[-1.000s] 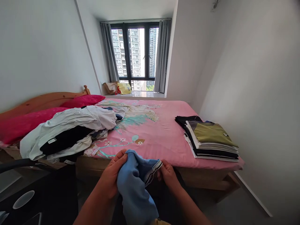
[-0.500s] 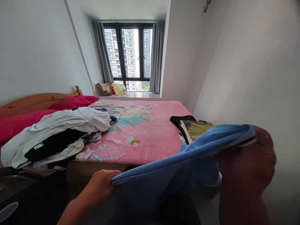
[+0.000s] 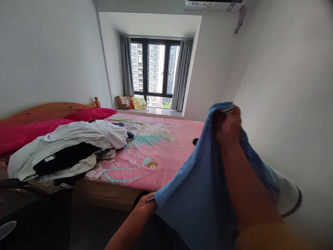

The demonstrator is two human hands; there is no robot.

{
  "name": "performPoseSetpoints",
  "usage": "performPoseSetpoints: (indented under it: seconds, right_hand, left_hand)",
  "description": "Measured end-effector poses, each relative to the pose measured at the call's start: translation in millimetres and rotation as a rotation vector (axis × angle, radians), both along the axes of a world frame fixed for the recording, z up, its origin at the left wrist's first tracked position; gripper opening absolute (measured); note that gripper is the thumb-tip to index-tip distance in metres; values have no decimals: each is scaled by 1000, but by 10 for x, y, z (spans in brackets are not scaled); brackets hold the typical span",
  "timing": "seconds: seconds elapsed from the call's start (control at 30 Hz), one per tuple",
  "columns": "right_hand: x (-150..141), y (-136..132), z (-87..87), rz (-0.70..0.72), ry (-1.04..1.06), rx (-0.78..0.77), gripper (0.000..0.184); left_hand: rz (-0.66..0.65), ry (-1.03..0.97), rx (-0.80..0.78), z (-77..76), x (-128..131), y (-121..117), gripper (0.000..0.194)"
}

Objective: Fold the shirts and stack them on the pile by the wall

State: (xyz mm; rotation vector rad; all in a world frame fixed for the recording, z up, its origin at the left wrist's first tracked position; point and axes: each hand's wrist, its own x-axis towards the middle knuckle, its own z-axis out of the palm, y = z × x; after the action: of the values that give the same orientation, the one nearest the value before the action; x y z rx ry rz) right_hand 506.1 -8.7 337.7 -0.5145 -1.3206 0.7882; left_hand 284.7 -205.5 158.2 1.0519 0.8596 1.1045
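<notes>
A blue garment (image 3: 192,187) hangs stretched between my two hands; its exact kind cannot be made out. My left hand (image 3: 145,205) pinches one edge of it low down, just in front of the bed's near edge. Higher up and to the right, my right hand (image 3: 230,121) is closed on another part, with cloth draped over the fingers and down both sides of the forearm. On the far right, a pale section of the garment with a dark edge swings out, slightly blurred.
A heap of white and black clothes (image 3: 85,139) lies on the left of the bed with its pink floral sheet (image 3: 166,163). Red pillows (image 3: 91,113) rest by the wooden headboard (image 3: 57,108). A bit of black cloth (image 3: 195,141) shows behind the garment. Bags (image 3: 139,103) stand on the windowsill.
My right hand has risen and moved left, lifting the blue garment, which now hides most of the folded stack. My left hand has shifted right. The view has tilted up and turned slightly left.
</notes>
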Motion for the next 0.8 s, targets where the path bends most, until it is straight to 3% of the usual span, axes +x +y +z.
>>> performPoseSetpoints:
  seconds: [0.1, 0.17, 0.23, 0.3, 0.4, 0.47, 0.5, 0.57, 0.67, 0.8]
  right_hand:
    - [-517, 268, -15, 113, -103, 27, 61]
    - [-871, 275, -310, 157, -305, 38, 71]
    - [-1075, 112, -849, 207, -614, 60, 65]
    - [-1066, -175, -1566, 225, -774, 32, 63]
    - [-727, -660, -2727, 63, -928, -242, 82]
    - [-413, -921, -3388, -60, -1014, -410, 87]
    - [-265, -1022, -3653, -84, -1057, -412, 87]
    - [-33, -1162, -4037, -166, -1120, -441, 82]
    - [119, -1234, -4314, -338, -1055, -540, 70]
    - [89, -1142, -4402, -428, -878, -604, 67]
  left_hand:
    - [278, -278, -152, -380, -62, 343, 31]
    - [435, -323, -320, -732, -206, 469, 29]
    - [552, -288, -502, -1134, -406, 475, 23]
    - [606, -227, -637, -1523, -619, 379, 23]
    - [681, -239, -708, -1945, -863, 176, 28]
    - [715, -264, -665, -2081, -937, 87, 33]
    - [723, -264, -640, -2112, -948, 67, 35]
    - [725, -229, -611, -2134, -932, 67, 35]
    - [728, -122, -604, -2160, -876, 115, 34]
    - [747, 46, -526, -2232, -826, 141, 42]
